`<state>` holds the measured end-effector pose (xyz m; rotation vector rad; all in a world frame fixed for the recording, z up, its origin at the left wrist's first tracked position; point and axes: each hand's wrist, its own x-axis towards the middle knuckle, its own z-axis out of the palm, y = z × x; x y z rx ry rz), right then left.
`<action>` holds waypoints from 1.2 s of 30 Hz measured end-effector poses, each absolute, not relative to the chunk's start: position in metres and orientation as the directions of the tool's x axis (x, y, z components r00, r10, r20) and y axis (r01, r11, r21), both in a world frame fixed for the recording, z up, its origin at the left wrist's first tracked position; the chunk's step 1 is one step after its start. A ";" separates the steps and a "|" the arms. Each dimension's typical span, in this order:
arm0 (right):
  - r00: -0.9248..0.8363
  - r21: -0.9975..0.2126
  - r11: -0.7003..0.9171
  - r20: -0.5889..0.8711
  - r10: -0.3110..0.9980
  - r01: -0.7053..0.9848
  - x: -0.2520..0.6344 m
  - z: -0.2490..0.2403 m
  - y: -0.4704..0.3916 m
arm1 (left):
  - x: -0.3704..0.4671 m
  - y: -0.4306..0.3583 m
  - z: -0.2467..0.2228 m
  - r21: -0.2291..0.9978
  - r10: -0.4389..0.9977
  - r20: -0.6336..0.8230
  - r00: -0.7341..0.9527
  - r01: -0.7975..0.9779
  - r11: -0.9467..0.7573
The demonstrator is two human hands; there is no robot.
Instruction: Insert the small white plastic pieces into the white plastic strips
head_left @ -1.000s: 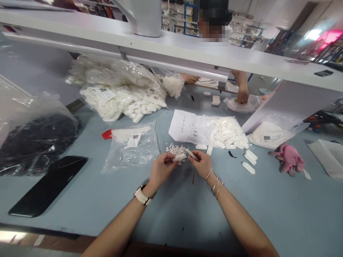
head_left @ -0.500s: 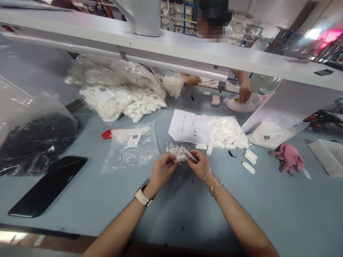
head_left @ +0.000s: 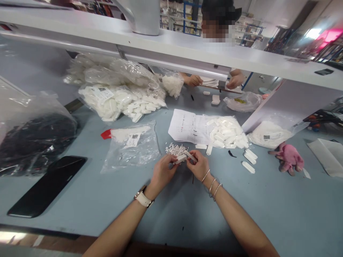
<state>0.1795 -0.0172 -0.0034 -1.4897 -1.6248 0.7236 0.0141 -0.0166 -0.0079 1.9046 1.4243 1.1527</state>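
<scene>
My left hand [head_left: 164,172] pinches a small white plastic piece [head_left: 180,159] between thumb and fingers. Close beside it, my right hand [head_left: 198,165] grips a narrow white strip [head_left: 190,156], its far end near the first piece. Just beyond my fingertips lies a pile of tiny white parts [head_left: 175,149]. A printed sheet [head_left: 186,125] lies farther back, partly under a clear bag of white pieces [head_left: 225,132]. Several loose white pieces [head_left: 248,167] rest to the right.
On the left are a black tray [head_left: 49,185], a bag of dark items [head_left: 34,137] and a flat clear bag [head_left: 131,150]. Full bags [head_left: 115,101] stand behind. A pink glove [head_left: 291,159] lies right. Across the table, a person's hands [head_left: 193,80] work under the shelf [head_left: 187,46].
The other person's hand at the right has lifted away from the small clear bag and moved left. My hands have barely moved and keep the same pieces.
</scene>
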 end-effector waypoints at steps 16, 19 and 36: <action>0.006 -0.836 0.131 0.158 0.987 0.533 0.178 0.000 -0.019 | 0.013 -0.018 -0.010 0.785 0.924 0.355 0.143 0.491 -0.378; 0.026 -0.914 0.065 0.083 0.996 0.400 0.181 -0.003 -0.015 | 0.013 -0.015 -0.012 0.862 0.948 0.304 0.095 0.397 -0.316; -0.066 -0.986 -0.168 -0.169 0.983 0.012 0.190 -0.004 -0.009 | 0.014 -0.013 -0.007 0.994 0.995 0.078 0.064 0.067 -0.083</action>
